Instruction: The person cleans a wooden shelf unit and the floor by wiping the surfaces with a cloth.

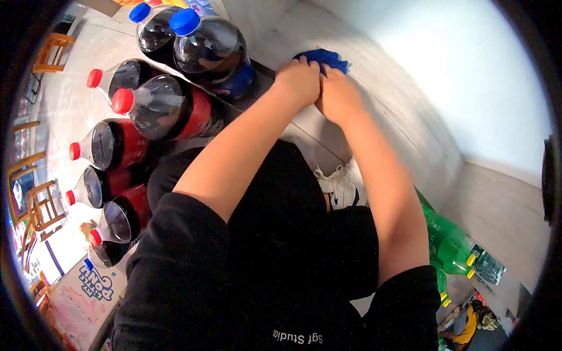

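Note:
A dark blue cloth (326, 58) lies bunched on the light wood-look surface (374, 73) near the top centre. Both hands meet at its near edge. My left hand (298, 82) rests at the cloth's left side with its fingers bent over the edge. Touching it on the right, my right hand (339, 96) has its fingertips pressed on the cloth. Part of the cloth is hidden under the fingers, and its underside cannot be seen.
Large dark soda bottles with red caps (161, 108) and blue caps (211, 52) crowd the left. Green bottles (448, 240) lie at the lower right. A white shoe (342, 188) shows below the hands. A white wall (468, 88) rises at the right; wooden chairs (45, 205) stand far left.

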`<act>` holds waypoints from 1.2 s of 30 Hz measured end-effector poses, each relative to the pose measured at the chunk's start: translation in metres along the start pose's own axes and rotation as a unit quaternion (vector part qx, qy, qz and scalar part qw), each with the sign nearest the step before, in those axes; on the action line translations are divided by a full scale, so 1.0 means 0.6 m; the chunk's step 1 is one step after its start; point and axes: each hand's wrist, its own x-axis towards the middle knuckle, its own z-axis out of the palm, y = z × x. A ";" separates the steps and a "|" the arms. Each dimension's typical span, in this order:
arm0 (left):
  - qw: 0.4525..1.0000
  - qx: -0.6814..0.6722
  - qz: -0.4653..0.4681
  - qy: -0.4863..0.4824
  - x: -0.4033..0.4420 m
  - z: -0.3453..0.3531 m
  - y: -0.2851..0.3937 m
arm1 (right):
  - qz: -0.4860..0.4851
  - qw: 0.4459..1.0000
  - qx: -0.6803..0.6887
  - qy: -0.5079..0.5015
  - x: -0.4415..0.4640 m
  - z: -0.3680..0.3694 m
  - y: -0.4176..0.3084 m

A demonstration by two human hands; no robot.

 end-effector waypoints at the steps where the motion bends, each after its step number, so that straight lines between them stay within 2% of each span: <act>1: 1.000 0.021 0.000 0.000 -0.007 0.002 0.003 | 0.004 1.000 -0.005 0.020 -0.006 0.012 -0.001; 5: 1.000 0.003 -0.003 0.021 -0.011 0.007 0.009 | -0.010 0.999 -0.004 0.051 -0.014 0.015 -0.003; 8: 0.999 0.031 -0.017 0.026 -0.001 0.013 0.014 | 0.005 1.000 -0.027 0.011 -0.001 0.007 0.004; 10: 0.995 0.041 -0.026 0.083 0.016 0.019 0.012 | -0.020 0.998 -0.063 0.021 0.016 0.009 0.020; 11: 0.999 0.010 -0.047 0.024 0.038 0.011 0.009 | -0.032 0.996 -0.075 0.026 0.024 0.006 0.026; 14: 0.996 -0.013 -0.083 0.003 0.075 -0.005 -0.002 | -0.025 0.992 -0.111 0.056 0.070 0.021 0.047; 15: 0.994 -0.027 -0.107 0.025 0.097 0.007 -0.010 | -0.023 0.993 -0.096 0.061 0.089 0.020 0.049; 18: 0.989 -0.050 -0.141 -0.009 0.151 -0.010 -0.036 | 0.007 0.993 -0.097 0.063 0.152 0.023 0.056; 19: 0.984 -0.067 -0.161 0.029 0.171 0.001 -0.039 | -0.035 0.988 -0.100 0.113 0.171 0.033 0.072; 20: 0.984 -0.065 -0.163 0.026 0.198 0.014 -0.052 | -0.036 0.988 -0.097 0.112 0.188 0.045 0.083; 22: 0.980 -0.129 -0.151 0.007 0.220 0.003 -0.071 | 0.006 0.984 -0.172 0.041 0.220 0.028 0.075; 23: 0.991 0.021 -0.135 -0.016 0.230 0.001 -0.063 | 0.002 0.980 -0.191 0.057 0.237 0.040 0.087; 24: 0.990 0.023 -0.137 -0.016 0.228 -0.032 -0.056 | 0.000 0.980 -0.188 0.058 0.249 0.043 0.096; 26: 0.979 -0.087 -0.176 -0.063 0.236 -0.068 -0.048 | 0.005 0.971 -0.234 0.049 0.271 0.044 0.109; 28: 0.985 -0.056 -0.158 -0.038 0.262 -0.038 -0.059 | 0.006 0.966 -0.256 0.047 0.291 0.046 0.116; 30: 0.991 0.020 -0.131 0.029 0.257 -0.034 -0.056 | 0.041 0.984 -0.161 0.060 0.306 0.053 0.127; 31: 0.991 0.022 -0.132 0.030 0.256 -0.038 -0.054 | 0.052 0.988 -0.129 0.065 0.312 0.058 0.133; 33: 0.981 -0.071 -0.181 0.026 0.249 -0.045 -0.050 | 0.072 0.990 -0.067 0.103 0.303 0.078 0.140; 34: 0.980 -0.072 -0.183 0.027 0.246 -0.028 -0.055 | 0.070 0.990 -0.068 0.102 0.293 0.071 0.128; 36: 0.986 0.049 -0.057 0.148 0.228 0.010 -0.066 | 0.068 0.990 -0.111 0.058 0.266 0.051 0.101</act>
